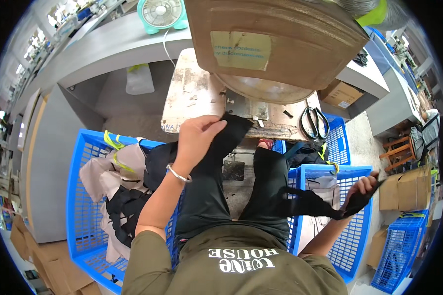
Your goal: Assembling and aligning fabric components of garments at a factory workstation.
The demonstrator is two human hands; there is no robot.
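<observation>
Your left hand [197, 140] extended to the table [187, 91], pinching black cloth [235, 130], your right hand [362, 189] outstretched right of the table, clutching a black strip [311, 203].

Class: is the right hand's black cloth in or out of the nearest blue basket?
Out: the right hand holds the black cloth, which passes in front of the blue basket's rim.

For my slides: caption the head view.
Left hand holds black cloth by the worktable; right hand holds a black strip.
</observation>
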